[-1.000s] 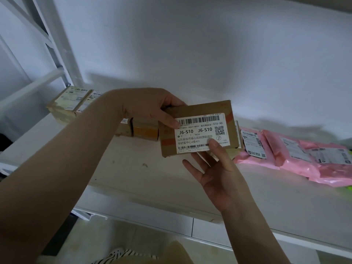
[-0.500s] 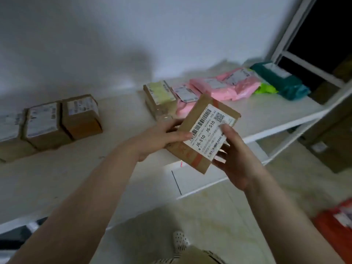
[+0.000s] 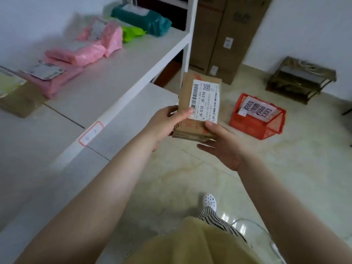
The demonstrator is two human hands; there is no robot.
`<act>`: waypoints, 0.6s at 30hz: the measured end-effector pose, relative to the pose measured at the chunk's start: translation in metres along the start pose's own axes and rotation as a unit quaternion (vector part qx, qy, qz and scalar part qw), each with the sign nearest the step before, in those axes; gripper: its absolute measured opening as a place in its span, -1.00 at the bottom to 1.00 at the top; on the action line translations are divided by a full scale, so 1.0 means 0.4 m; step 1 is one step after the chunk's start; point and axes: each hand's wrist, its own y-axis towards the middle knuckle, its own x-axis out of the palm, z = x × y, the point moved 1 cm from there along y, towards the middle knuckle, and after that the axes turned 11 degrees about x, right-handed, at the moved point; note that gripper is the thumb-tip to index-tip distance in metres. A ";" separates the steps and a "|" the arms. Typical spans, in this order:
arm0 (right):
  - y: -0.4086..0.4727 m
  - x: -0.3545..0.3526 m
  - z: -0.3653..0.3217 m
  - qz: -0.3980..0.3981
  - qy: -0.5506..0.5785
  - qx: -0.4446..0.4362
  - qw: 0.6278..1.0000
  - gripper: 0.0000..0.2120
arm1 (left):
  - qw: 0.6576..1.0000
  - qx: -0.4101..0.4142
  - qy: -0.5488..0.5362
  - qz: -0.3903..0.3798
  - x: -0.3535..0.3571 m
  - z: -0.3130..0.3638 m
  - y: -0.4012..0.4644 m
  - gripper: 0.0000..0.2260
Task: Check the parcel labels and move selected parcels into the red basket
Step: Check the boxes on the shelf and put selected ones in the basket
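Observation:
I hold a brown cardboard parcel (image 3: 200, 105) with a white label reading J6-S10, out past the shelf over the floor. My left hand (image 3: 167, 123) grips its left edge, thumb on the label's corner. My right hand (image 3: 222, 147) holds its lower right corner, thumb on top and fingers underneath. The red basket (image 3: 256, 128) stands on the floor to the right of the parcel. A white sheet with large characters and several parcels lie in it.
The white shelf (image 3: 122, 73) on the left carries pink mailer bags (image 3: 83, 54), a green bag (image 3: 133, 34), a teal bag (image 3: 144, 20) and a brown box (image 3: 17, 98). Tall cardboard cartons (image 3: 222, 35) stand behind. A low dark rack (image 3: 299, 79) sits by the right wall.
I have turned right, away from the shelf, carrying the parcel in both hands off the shelf and over the floor. The red basket has come into full view.

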 end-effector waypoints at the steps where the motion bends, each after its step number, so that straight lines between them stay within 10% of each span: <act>1: -0.006 -0.040 -0.002 0.008 0.012 -0.003 1.000 -0.57 | 1.000 0.003 0.000 -0.014 0.042 0.005 0.020 -0.44; 11: -0.048 -0.544 -0.115 0.132 0.104 -0.018 0.986 -0.63 | 0.993 -0.025 -0.014 -0.117 0.543 0.088 0.330 -0.83; 18: -0.027 -0.844 -0.217 0.175 0.158 -0.014 0.972 -0.82 | 0.988 -0.085 -0.022 -0.126 0.860 0.129 0.543 -0.72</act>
